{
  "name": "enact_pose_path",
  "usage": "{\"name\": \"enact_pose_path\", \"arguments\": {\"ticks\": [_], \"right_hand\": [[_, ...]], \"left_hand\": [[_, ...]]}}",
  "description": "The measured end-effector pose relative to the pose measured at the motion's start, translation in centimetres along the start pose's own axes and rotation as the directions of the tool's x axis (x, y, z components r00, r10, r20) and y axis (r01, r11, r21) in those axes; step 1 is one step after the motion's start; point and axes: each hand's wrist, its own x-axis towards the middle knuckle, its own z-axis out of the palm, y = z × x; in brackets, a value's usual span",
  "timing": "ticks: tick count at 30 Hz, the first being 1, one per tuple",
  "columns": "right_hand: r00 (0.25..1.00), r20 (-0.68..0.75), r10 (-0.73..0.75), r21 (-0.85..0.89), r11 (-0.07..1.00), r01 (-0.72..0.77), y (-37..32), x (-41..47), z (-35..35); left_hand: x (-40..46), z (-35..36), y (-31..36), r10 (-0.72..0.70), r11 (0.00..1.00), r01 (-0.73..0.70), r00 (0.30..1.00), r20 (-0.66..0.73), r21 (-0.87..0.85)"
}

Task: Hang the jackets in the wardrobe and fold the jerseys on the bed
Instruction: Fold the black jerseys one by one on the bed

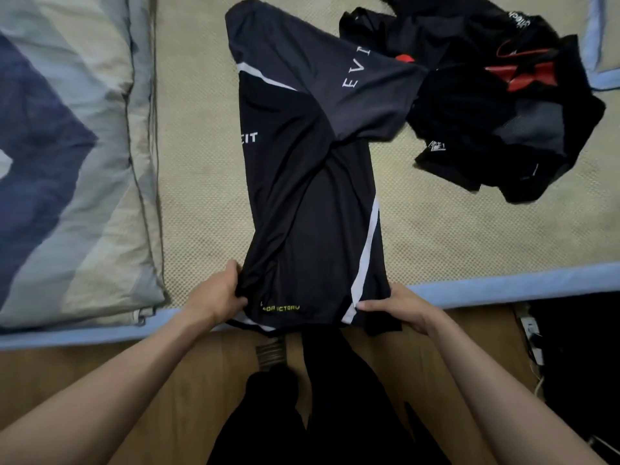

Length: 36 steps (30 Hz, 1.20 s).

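- My left hand (223,295) pinches the near left corner of the black jersey (312,203), fingers curled into the hem; my right hand (396,308) holds the near right corner, thumb on top by the white stripe.
- The jersey lies lengthwise across the bed (201,196), its hem at the near edge and hanging slightly over the blue border; its far end reaches toward the far edge, one grey sleeve splayed to the right.
- It looks thin, light and slick, quite limp. I judge it will slide and sag, so taking it by the hem corners and seams suits best.
- Writing: small yellow print near the hem, seemingly "FOR VICTORY"; white "CIT" at the left side; "EVI" on the grey sleeve. All are partly cut off by folds.
- A heap of dark garments (496,112) with red accents sits toward the far right corner; its lettering is unreadable.
- A patterned blue and cream quilt (67,162) covers the left side.
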Motion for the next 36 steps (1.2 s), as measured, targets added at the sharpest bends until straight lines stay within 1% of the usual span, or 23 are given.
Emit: {"name": "enact_pose_path", "arguments": {"ticks": [2,5,9,12,13,15,17,18,19,20,21,22,23,24,25,26,27,28,30,32,33,34,36], "right_hand": [[1.0,0.025,-0.009,0.152,0.988,0.005,0.9,-1.0,1.0],[0.999,0.04,-0.001,0.262,0.965,-0.009,2.0,-2.3,2.4],[0.997,0.074,0.009,0.428,0.903,-0.039,3.1,-4.0,3.9],[0.995,0.098,-0.019,0.516,0.856,-0.035,3.1,-5.1,5.4],[0.997,0.082,-0.014,0.494,0.869,-0.029,3.2,-5.1,5.9],[0.999,-0.032,0.024,0.372,0.928,-0.01,3.9,-4.7,6.6],[0.984,-0.164,0.074,0.215,0.976,-0.038,4.5,-4.1,6.5],[0.974,-0.213,0.075,0.083,0.995,-0.059,4.7,-4.1,6.3],[0.966,-0.249,0.072,-0.103,0.99,-0.101,4.5,-4.4,5.9],[0.952,-0.301,0.055,-0.336,0.928,-0.16,4.2,-5.0,5.7],[0.93,-0.368,0.006,-0.554,0.802,-0.224,3.9,-5.8,5.5],[0.9,-0.427,-0.09,-0.673,0.696,-0.25,3.4,-6.7,5.6],[0.87,-0.451,-0.2,-0.7,0.684,-0.206,2.8,-7.5,5.9],[0.852,-0.433,-0.296,-0.666,0.742,-0.081,2.3,-8.1,6.4],[0.848,-0.395,-0.353,-0.571,0.818,0.075,1.5,-8.8,7.1],[0.864,-0.344,-0.368,-0.42,0.883,0.209,0.7,-9.2,7.8],[0.892,-0.278,-0.358,-0.229,0.926,0.3,-0.3,-9.6,8.7],[0.925,-0.2,-0.324,-0.002,0.944,0.33,-1.1,-9.6,9.6],[0.969,0.014,-0.247,0.407,0.887,0.22,-2.5,-9.5,11.1],[0.95,0.192,-0.245,0.609,0.789,0.08,-3.2,-8.9,12.2],[0.937,0.232,-0.26,0.65,0.758,0.05,-3.4,-8.3,12.5],[0.928,0.248,-0.279,0.66,0.749,0.049,-3.5,-7.8,12.7],[0.933,0.228,-0.28,0.612,0.786,0.086,-3.9,-7.2,13.0]], "left_hand": [[-1.1,0.5,-0.7,0.013,0.994,-0.023,0.995,-0.097,-0.105],[-3.3,0.8,-1.5,-0.011,0.973,-0.047,0.968,-0.249,-0.226],[-6.6,0.0,-2.5,0.039,0.952,-0.166,0.898,-0.439,-0.255],[-8.7,-1.0,-3.0,-0.007,0.934,-0.175,0.863,-0.505,-0.312],[-9.4,-1.3,-3.0,-0.016,0.931,-0.181,0.848,-0.53,-0.317],[-10.5,-1.7,-2.9,-0.019,0.934,-0.186,0.827,-0.561,-0.306],[-11.5,-1.8,-2.6,-0.007,0.94,-0.192,0.816,-0.579,-0.282],[-11.9,-1.9,-2.4,0.007,0.942,-0.202,0.809,-0.588,-0.266],[-12.4,-1.9,-2.0,0.02,0.946,-0.208,0.802,-0.597,-0.249],[-12.8,-1.8,-1.4,0.032,0.951,-0.21,0.795,-0.606,-0.226],[-13.3,-1.8,-0.6,0.049,0.96,-0.208,0.785,-0.617,-0.189],[-13.7,-1.7,0.2,0.075,0.97,-0.204,0.77,-0.634,-0.133],[-14.2,-1.6,1.1,0.11,0.977,-0.201,0.752,-0.65,-0.067],[-14.5,-1.5,1.9,0.142,0.98,-0.197,0.737,-0.66,-0.009],[-14.8,-1.3,2.9,0.171,0.979,-0.204,0.729,-0.663,0.028],[-14.9,-1.0,3.8,0.195,0.974,-0.223,0.725,-0.661,0.042],[-15.0,-0.7,4.8,0.209,0.969,-0.243,0.722,-0.66,0.041],[-15.1,-0.3,5.8,0.21,0.965,-0.261,0.721,-0.66,0.022],[-14.9,0.7,7.7,0.167,0.948,-0.301,0.745,-0.646,-0.102],[-14.3,1.9,8.8,0.117,0.887,-0.348,0.805,-0.581,-0.304],[-14.1,2.5,9.0,0.135,0.868,-0.364,0.827,-0.545,-0.337],[-13.8,3.1,9.0,0.187,0.88,-0.377,0.833,-0.521,-0.288],[-13.4,4.1,8.9,0.312,0.903,-0.408,0.84,-0.444,-0.136]]}}
